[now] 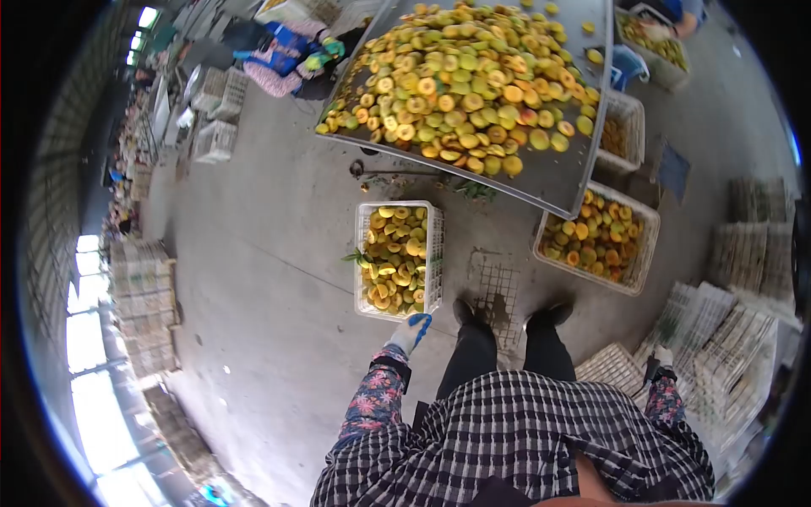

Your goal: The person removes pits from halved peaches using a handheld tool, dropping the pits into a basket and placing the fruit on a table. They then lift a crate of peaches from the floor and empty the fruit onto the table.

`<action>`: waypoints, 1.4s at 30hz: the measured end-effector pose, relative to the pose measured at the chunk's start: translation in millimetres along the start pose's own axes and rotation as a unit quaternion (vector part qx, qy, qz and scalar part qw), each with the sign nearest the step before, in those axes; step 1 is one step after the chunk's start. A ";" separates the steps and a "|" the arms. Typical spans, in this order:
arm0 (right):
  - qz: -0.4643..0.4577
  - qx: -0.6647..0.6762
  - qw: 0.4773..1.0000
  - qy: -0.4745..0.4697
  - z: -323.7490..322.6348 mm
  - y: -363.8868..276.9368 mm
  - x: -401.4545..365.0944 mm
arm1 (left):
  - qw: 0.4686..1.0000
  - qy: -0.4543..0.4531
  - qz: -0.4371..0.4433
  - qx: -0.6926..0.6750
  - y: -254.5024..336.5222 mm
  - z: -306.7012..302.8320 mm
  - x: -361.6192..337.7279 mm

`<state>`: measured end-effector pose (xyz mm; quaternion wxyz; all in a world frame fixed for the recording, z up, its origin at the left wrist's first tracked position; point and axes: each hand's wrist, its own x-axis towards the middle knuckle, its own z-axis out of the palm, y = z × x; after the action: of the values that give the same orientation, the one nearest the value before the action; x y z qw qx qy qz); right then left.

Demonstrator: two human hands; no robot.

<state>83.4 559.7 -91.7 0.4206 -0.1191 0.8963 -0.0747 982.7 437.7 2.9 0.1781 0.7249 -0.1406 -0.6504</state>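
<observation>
My left hand [410, 332], in a white glove with blue fingers, is at the near right corner of a white plastic crate [435, 253]. Its fingers look curled over the rim. The crate stands on the floor and is filled with cut yellow-green fruit halves [393, 258], apparently peaches; a green leaf pokes out on the left side. Off to my right, my right hand [664, 357], in a pale glove, hangs beside the stacked white crates [688, 317]. It is small and partly hidden, so its fingers cannot be made out.
Ahead stands a metal table [557, 182] heaped with fruit halves. Another filled crate [646, 253] sits at its right corner. A floor grate [498, 283] lies by my feet. Beyond the table's left side is a person in blue [287, 55]; another person's arm [676, 25] shows top right.
</observation>
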 end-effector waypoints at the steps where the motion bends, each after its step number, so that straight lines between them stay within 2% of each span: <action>1: -0.089 -0.007 0.995 0.048 33.3 -106.5 -109.4 | 1.000 0.000 0.001 -0.027 -13.2 -13.7 11.4; 2: -0.228 -0.155 0.955 0.112 47.7 -121.1 -88.6 | 0.998 0.001 -0.002 -0.057 -31.8 -30.2 21.9; 3: -0.091 0.187 0.958 -0.195 50.5 -126.6 -41.8 | 0.996 0.003 -0.006 -0.087 -52.6 -47.7 33.0; 4: -0.157 0.000 0.986 -0.054 89.9 -195.9 -117.2 | 0.997 0.019 -0.005 -0.073 -74.8 -67.3 45.8; 6: -0.241 -0.139 0.959 -0.055 150.7 -261.8 -143.7 | 0.992 0.051 -0.037 -0.109 -94.7 -107.7 56.8; 8: -0.247 -0.251 0.927 -0.131 229.2 -376.5 -273.0 | 0.978 0.090 -0.063 -0.177 -115.9 -137.0 64.6; 9: -0.389 -0.367 0.840 -0.092 263.9 -411.0 -307.3 | 0.965 0.112 -0.070 -0.228 -127.4 -149.2 66.7; 10: -0.429 -0.395 0.807 -0.097 295.8 -426.3 -296.4 | 0.948 0.136 -0.076 -0.278 -137.7 -161.8 70.9; 11: -0.417 -0.420 0.796 -0.126 332.8 -463.2 -341.7 | 0.931 0.150 -0.082 -0.322 -152.2 -171.9 76.3; 12: -0.520 -0.430 0.731 -0.106 364.2 -470.5 -332.8 | 0.912 0.144 -0.080 -0.377 -167.8 -186.3 81.8; 14: -0.512 -0.495 0.687 -0.144 429.5 -514.6 -363.2 | 0.877 0.157 -0.100 -0.443 -187.5 -192.9 84.8; 15: -0.520 -0.525 0.656 -0.153 461.8 -528.0 -365.7 | 0.861 0.164 -0.103 -0.470 -194.5 -192.4 85.0; 16: -0.568 -0.498 0.621 -0.208 490.7 -544.0 -395.8 | 0.845 0.172 -0.104 -0.496 -199.7 -190.5 86.4; 18: -0.565 -0.520 0.585 -0.260 547.9 -565.7 -413.2 | 0.825 0.187 -0.132 -0.517 -202.0 -180.9 76.0; 21: -0.533 -0.584 0.556 -0.257 630.5 -581.8 -423.4 | 0.779 0.196 -0.139 -0.579 -219.5 -162.0 87.3; 23: -0.518 -0.589 0.547 -0.291 679.3 -587.6 -411.2 | 0.776 0.187 -0.137 -0.587 -222.4 -150.7 94.2; 24: -0.517 -0.590 0.538 -0.309 713.0 -599.2 -404.0 | 0.775 0.194 -0.138 -0.585 -204.6 -150.2 96.1; 25: -0.547 -0.581 0.517 -0.308 746.4 -610.2 -396.6 | 0.777 0.200 -0.143 -0.580 -196.2 -148.3 103.0; 26: -0.567 -0.573 0.507 -0.306 771.9 -611.2 -387.6 | 0.749 0.206 -0.139 -0.614 -211.7 -140.6 120.8; 27: -0.586 -0.562 0.498 -0.305 795.2 -607.2 -376.0 | 0.748 0.223 -0.140 -0.610 -222.0 -132.0 131.6; 29: -0.575 -0.621 0.470 -0.251 846.5 -605.8 -359.4 | 0.739 0.260 -0.123 -0.609 -236.3 -116.7 181.3; 30: -0.585 -0.627 0.461 -0.228 865.6 -600.3 -353.5 | 0.797 0.309 -0.119 -0.505 -240.1 -111.0 206.1; 32: -0.619 -0.618 0.436 -0.209 904.4 -593.3 -316.0 | 0.716 0.337 -0.140 -0.594 -246.8 -109.8 248.8; 33: -0.623 -0.595 0.452 -0.231 918.8 -585.9 -300.4 | 0.677 0.330 -0.100 -0.650 -229.2 -115.1 246.5; 35: -0.677 -0.576 0.421 -0.184 945.0 -571.1 -276.5 | 0.664 0.319 -0.105 -0.668 -267.3 -103.0 278.2; 36: -0.679 -0.558 0.437 -0.193 967.2 -571.0 -256.2 | 0.656 0.354 -0.072 -0.663 -292.7 -92.3 300.6; 37: -0.671 -0.542 0.462 -0.206 981.5 -562.9 -235.8 | 0.651 0.389 -0.050 -0.650 -321.2 -81.2 309.9; 38: -0.629 -0.540 0.503 -0.245 991.5 -563.5 -231.7 | 0.647 0.373 -0.045 -0.664 -339.9 -79.0 308.7; 39: -0.623 -0.485 0.556 -0.259 999.8 -559.1 -219.4 | 0.640 0.358 -0.037 -0.679 -344.8 -80.9 307.7; 41: -0.516 -0.503 0.615 -0.319 1014.8 -563.5 -198.1 | 0.661 0.354 -0.023 -0.661 -321.1 -94.2 307.4; 42: -0.469 -0.505 0.638 -0.343 1011.2 -565.9 -229.2 | 0.664 0.345 -0.041 -0.662 -330.3 -93.7 314.5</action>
<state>1090.7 45.5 -432.7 0.4808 -0.7343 0.4097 0.2487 1102.6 604.1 -415.1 0.6204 0.5936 0.4283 -0.2816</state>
